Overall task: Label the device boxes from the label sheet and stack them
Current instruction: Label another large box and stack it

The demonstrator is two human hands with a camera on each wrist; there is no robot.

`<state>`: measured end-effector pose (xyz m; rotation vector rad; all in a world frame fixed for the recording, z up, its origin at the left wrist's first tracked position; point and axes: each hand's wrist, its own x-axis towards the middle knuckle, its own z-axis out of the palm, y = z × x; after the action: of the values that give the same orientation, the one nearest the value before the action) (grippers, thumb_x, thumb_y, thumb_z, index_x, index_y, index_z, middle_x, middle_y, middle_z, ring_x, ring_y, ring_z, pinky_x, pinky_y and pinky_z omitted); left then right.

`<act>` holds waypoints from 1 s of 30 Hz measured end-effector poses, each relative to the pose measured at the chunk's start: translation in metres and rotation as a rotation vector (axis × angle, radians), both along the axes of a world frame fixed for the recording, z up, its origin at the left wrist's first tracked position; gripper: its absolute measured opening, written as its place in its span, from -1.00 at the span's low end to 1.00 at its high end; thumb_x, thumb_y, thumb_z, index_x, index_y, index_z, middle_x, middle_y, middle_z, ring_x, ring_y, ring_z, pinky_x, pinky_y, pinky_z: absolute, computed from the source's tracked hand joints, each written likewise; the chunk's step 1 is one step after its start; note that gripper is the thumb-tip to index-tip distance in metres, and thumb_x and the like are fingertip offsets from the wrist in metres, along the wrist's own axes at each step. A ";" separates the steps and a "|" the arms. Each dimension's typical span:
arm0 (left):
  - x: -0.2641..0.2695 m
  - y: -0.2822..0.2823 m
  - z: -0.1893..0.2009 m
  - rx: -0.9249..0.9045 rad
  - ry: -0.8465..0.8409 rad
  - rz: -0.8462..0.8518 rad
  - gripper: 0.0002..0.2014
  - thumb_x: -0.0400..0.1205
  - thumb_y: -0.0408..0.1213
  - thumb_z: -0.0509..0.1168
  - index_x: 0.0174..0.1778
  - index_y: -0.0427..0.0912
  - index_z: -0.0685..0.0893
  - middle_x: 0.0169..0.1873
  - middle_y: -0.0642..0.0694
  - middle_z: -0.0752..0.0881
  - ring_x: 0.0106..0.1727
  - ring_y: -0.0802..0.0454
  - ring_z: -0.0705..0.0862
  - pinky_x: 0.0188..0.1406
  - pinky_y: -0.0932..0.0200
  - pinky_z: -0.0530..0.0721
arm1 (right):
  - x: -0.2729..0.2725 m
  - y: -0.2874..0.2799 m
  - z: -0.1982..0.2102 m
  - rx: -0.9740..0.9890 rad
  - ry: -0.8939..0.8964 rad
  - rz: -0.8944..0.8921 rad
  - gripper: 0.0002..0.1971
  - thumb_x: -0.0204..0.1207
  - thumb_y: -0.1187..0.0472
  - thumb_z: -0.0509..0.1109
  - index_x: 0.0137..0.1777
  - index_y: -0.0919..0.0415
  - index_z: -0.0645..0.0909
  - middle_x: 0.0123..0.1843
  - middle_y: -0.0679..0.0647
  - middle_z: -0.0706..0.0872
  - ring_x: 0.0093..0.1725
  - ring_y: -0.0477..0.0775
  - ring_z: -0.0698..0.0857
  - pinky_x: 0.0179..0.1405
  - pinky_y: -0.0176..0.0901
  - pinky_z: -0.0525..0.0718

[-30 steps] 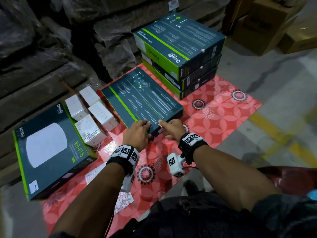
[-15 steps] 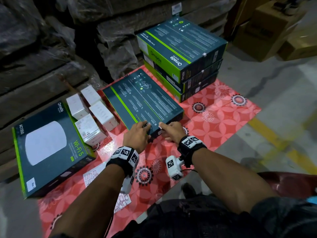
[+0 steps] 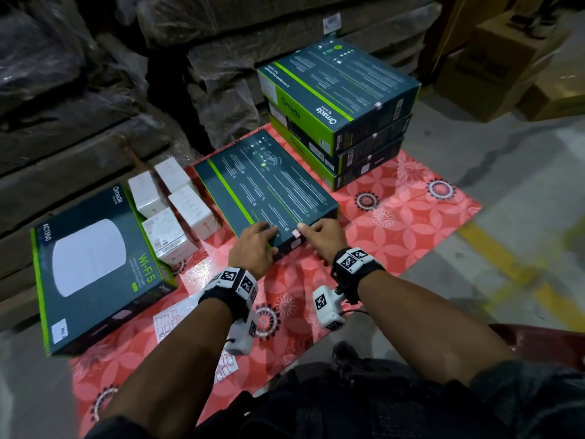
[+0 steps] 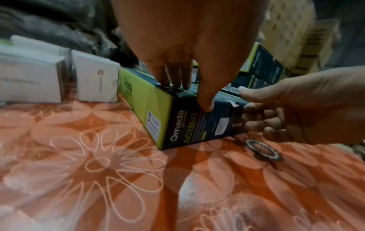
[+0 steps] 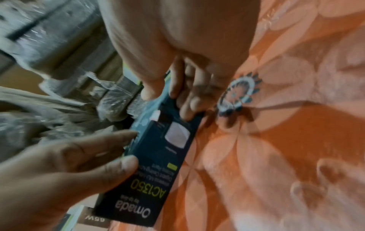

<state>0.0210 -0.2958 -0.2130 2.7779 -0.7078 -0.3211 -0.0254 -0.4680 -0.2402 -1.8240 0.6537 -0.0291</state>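
A dark teal device box [image 3: 269,191] lies flat on the red floral mat [image 3: 395,217] in front of me. My left hand [image 3: 256,239] presses its near left corner, with fingers [image 4: 173,82] on top and the thumb on the near side face. My right hand [image 3: 316,236] grips the near edge further right, thumb on top and fingers [image 5: 187,112] curled against the side. A small white label [image 3: 296,233] sits folded over that edge beside the right thumb. A stack of three like boxes [image 3: 342,90] stands behind. The label sheet [image 3: 171,321] lies partly under my left forearm.
Another device box [image 3: 91,264], face up, lies at the left. Several small white boxes [image 3: 186,207] sit between it and the held box. Plastic-wrapped pallets [image 3: 95,90] close off the back, and cardboard cartons [image 3: 493,64] stand at the back right. Bare concrete with a yellow line [image 3: 506,264] lies to the right.
Both hands stay at the box's near edge. The right thumb has shifted slightly, and the white label now shows beside it.
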 end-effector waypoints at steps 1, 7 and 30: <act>0.000 -0.001 -0.001 -0.035 0.017 0.041 -0.45 0.58 -0.21 0.42 0.52 -0.07 0.49 0.51 -0.10 0.42 0.48 -0.15 0.43 0.41 -0.12 0.51 | -0.001 -0.005 0.003 -0.061 -0.027 -0.023 -0.60 0.52 -0.08 0.51 -0.39 0.16 0.52 -0.38 0.25 0.74 -0.39 0.19 0.65 -0.35 0.10 0.63; -0.001 -0.005 0.000 0.007 -0.006 0.186 -0.41 0.61 0.03 0.34 0.56 0.00 0.44 0.59 -0.14 0.33 0.56 -0.20 0.33 0.54 -0.11 0.34 | 0.000 -0.033 0.017 -0.510 -0.050 0.098 -0.59 0.44 -0.14 0.56 0.15 0.05 0.60 0.21 0.02 0.51 0.25 0.09 0.50 0.26 -0.01 0.53; 0.004 -0.016 -0.016 -0.069 0.066 0.384 -0.41 0.59 0.04 0.39 0.52 -0.10 0.52 0.57 -0.30 0.35 0.60 -0.34 0.23 0.59 -0.19 0.23 | 0.019 -0.034 0.006 -0.643 0.004 0.440 -0.22 0.30 -0.31 0.57 0.47 -0.03 0.44 0.76 0.13 0.08 0.73 0.28 -0.06 0.70 0.21 0.03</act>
<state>0.0253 -0.3121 -0.2288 2.7434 -0.1569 -0.3009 -0.0064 -0.5018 -0.2344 -2.5563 0.2365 0.0655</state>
